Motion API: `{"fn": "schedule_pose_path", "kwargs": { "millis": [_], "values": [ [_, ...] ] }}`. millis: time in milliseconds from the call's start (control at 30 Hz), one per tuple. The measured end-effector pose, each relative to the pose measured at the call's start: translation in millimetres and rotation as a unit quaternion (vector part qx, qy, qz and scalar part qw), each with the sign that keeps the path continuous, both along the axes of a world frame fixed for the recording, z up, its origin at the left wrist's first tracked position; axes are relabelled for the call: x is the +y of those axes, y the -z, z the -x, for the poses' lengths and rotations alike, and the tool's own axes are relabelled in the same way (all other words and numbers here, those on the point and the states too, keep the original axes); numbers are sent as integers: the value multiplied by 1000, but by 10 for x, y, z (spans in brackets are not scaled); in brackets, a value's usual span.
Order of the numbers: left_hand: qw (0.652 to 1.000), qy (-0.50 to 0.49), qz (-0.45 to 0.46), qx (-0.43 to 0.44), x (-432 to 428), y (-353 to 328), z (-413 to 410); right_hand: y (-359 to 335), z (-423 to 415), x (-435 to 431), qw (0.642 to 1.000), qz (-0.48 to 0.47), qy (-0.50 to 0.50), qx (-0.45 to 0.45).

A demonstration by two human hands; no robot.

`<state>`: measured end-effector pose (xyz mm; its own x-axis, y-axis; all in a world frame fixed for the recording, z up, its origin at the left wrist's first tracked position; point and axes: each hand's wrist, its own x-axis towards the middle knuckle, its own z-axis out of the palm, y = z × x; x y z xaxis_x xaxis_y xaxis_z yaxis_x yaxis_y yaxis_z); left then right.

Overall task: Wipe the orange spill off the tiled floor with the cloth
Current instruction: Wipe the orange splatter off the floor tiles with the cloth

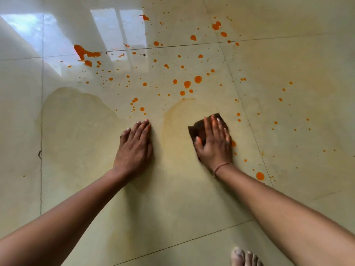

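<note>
Orange drops and blotches of the spill (198, 79) lie scattered over the glossy cream tiled floor (288, 73), thickest ahead of me, with a large blotch (82, 52) at the far left. My right hand (215, 143) presses flat on a dark brown cloth (197, 129), which lies on the floor. Pale yellowish smear arcs (172, 114) curve on the tile around the cloth. My left hand (134, 146) rests flat on the bare tile to the left, fingers together, holding nothing.
A wet, faintly stained patch (76, 121) spreads on the tile left of my left hand. Grout lines (41, 131) cross the floor. My bare toes (244, 256) show at the bottom edge. A bigger orange drop (260, 176) sits beside my right forearm.
</note>
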<state>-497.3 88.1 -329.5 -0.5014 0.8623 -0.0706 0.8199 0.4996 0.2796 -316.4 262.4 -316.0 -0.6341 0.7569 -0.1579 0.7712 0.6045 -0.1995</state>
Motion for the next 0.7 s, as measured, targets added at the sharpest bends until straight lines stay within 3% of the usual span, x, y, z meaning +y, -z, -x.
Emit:
{"fn": "schedule_pose_path", "kwargs": {
  "millis": [167, 267, 367, 533, 667, 700],
  "values": [
    [995, 91, -17, -39, 527, -156, -510, 0, -969, -560, 996, 16, -86, 17],
    [991, 111, -6, -74, 934, -99, -936, -32, -951, -26, 1000, -15, 17, 12],
    [995, 95, -2, -35, 1038, 43, -1070, -2, -889, 126, 992, -22, 122, 13],
    [995, 103, -2, -16, 1013, 52, -1101, -41, -1839, -402, 998, 7, 59, 3],
    [995, 96, -6, -9, 1017, 85, -1107, -9, -1546, 157, 965, -10, 260, 12],
    [995, 95, -10, -8, 1016, 95, -1100, 4, -1482, 103, 966, -14, 257, 18]
  ]
}}
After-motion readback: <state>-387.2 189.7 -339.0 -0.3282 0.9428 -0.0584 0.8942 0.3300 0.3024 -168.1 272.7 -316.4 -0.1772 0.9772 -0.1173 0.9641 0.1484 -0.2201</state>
